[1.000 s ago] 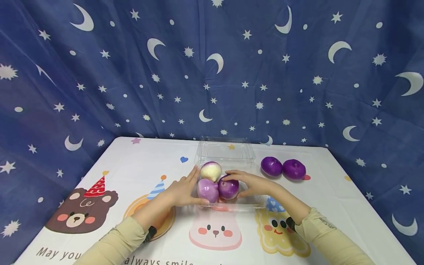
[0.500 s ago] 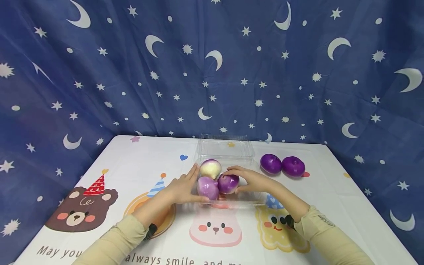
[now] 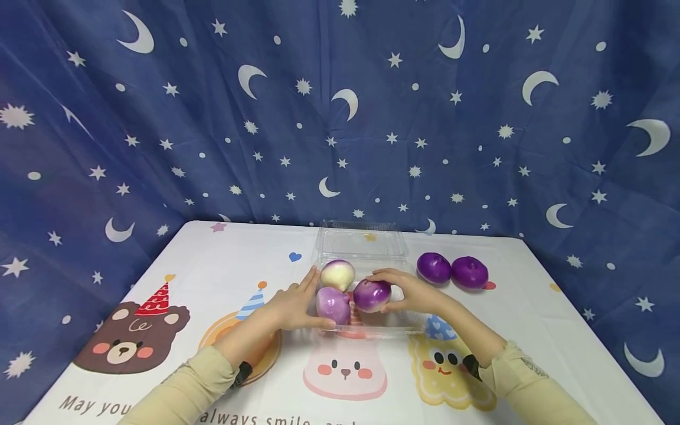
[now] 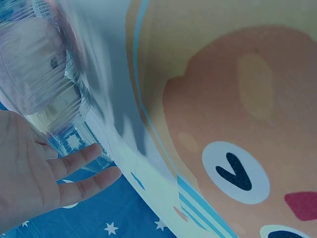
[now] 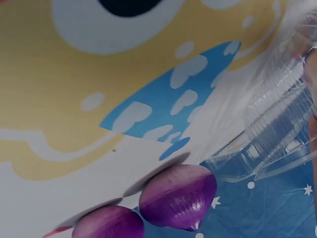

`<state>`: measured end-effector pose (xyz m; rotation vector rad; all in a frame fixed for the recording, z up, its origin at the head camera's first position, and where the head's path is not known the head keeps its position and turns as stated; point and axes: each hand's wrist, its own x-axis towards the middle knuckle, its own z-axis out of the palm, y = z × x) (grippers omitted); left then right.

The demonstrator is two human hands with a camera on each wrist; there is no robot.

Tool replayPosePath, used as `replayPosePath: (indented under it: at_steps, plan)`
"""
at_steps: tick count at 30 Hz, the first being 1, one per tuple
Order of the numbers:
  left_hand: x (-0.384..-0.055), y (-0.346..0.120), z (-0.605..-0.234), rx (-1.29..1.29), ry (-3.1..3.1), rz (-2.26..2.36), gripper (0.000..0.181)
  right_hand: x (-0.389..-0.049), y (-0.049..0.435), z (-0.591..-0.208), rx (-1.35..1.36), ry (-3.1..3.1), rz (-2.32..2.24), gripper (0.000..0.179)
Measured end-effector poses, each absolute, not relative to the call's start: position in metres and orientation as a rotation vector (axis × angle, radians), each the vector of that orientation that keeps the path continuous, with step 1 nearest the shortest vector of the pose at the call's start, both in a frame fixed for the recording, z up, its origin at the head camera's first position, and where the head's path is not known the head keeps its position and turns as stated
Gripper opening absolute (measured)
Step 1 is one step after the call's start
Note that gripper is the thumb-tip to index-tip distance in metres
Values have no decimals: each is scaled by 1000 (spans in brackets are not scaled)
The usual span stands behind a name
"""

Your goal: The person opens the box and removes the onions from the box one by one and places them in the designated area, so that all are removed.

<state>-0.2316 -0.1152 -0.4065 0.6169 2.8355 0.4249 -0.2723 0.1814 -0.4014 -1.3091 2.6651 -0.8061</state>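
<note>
Head view: five onions, two hands and one clear container are seen at a white tabletop [image 3: 249, 251].
Left hand [image 3: 292, 307]: one, laid against the left side of the clear container [image 3: 404, 329], its fingers extended and nothing gripped.
Right hand [image 3: 413, 291]: one, with fingers and thumb curved round a single onion, which is gripped from the right.
Container lid [image 3: 361, 242]: one, folded back on the far side.
Onions at the container: three. A pale onion [image 3: 337, 275] is set at the far left and a lilac onion [image 3: 333, 306] at the near left; the dark purple onion [image 3: 372, 296] is held to their right, and whether the container floor is touched by it cannot be told.
Onions outside: two, a nearer-in purple onion [image 3: 434, 268] and an outer purple onion [image 3: 470, 273], placed side by side on the tabletop, right of the container.
Sleeves: two, pale beige, the left sleeve [image 3: 183, 386] and the right sleeve [image 3: 531, 378].
Backdrop: one blue curtain [image 3: 372, 35], printed with moons and stars, hung behind the tabletop.
</note>
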Motion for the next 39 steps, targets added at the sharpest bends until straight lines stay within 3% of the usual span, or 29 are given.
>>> replayPosePath:
  at_steps: [21,39]
  plan:
    - [-232,-117,-404,607,2822,417,118,-260,193,-402,-1307,2729,-967,65]
    - [-231,-117,-406,624,2834,446,117,-261,203,-404,-1290,2752,-1251,56]
